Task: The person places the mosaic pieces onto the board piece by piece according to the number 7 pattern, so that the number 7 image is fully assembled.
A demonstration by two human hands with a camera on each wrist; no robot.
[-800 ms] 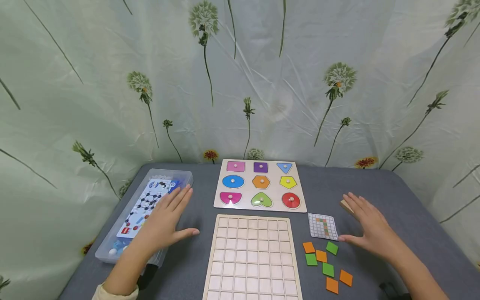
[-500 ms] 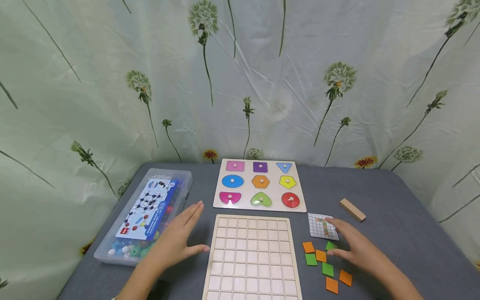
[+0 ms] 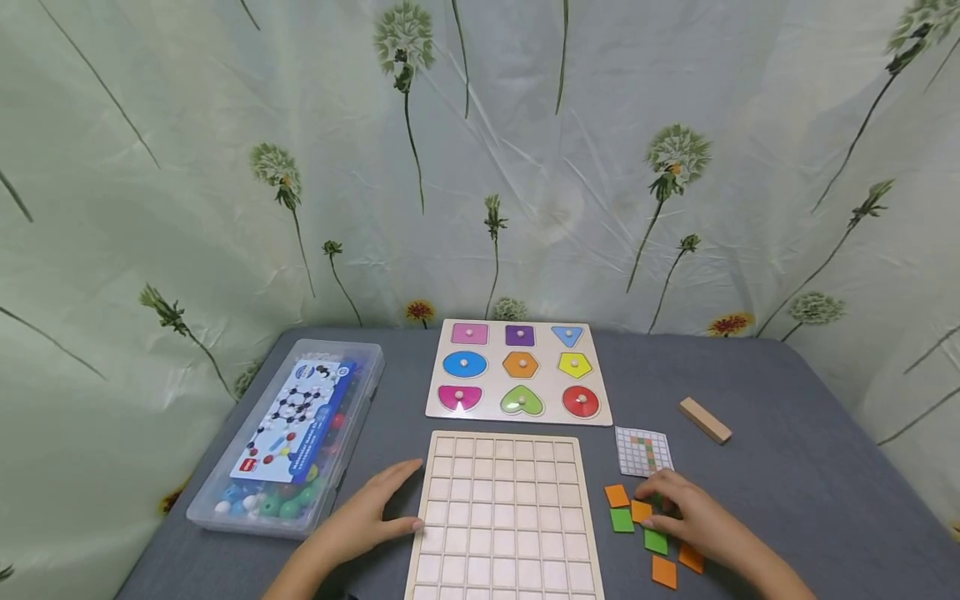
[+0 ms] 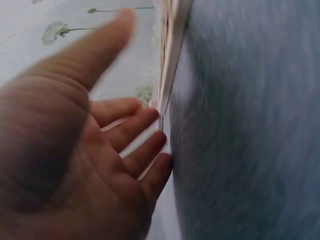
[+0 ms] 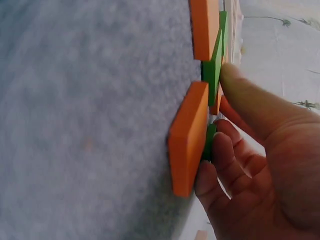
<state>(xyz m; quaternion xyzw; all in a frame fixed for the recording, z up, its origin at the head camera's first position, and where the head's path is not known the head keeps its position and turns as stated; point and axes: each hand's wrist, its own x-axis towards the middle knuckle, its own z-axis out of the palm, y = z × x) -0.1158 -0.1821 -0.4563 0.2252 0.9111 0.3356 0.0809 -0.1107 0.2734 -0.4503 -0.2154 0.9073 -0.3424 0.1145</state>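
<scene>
My left hand (image 3: 372, 515) is at the left edge of the wooden grid board (image 3: 437, 475), thumb and fingers spread and relaxed. In the left wrist view its fingertips (image 4: 159, 134) are right by the board's edge. Over the small square tiles, my right hand (image 3: 693, 515) reaches down with bent fingers and the thumb held apart from them. Its fingers partly hide a green tile (image 5: 209, 142), and an orange tile (image 5: 189, 140) lies close by in the right wrist view. More tiles lie around it, among them an orange tile (image 3: 617, 496) and a green tile (image 3: 622, 521).
Behind the grid board lies a shape puzzle board (image 3: 491, 410) with colored knobbed pieces. A paper pattern card (image 3: 630, 450) and a wooden block (image 3: 705, 420) are at the right. A clear plastic box (image 3: 217, 467) of colored beads stands at the left.
My left hand has come from over the plastic box to the grid board's left edge. My right hand has moved left and toward me, from beside the wooden block down to the tiles.
</scene>
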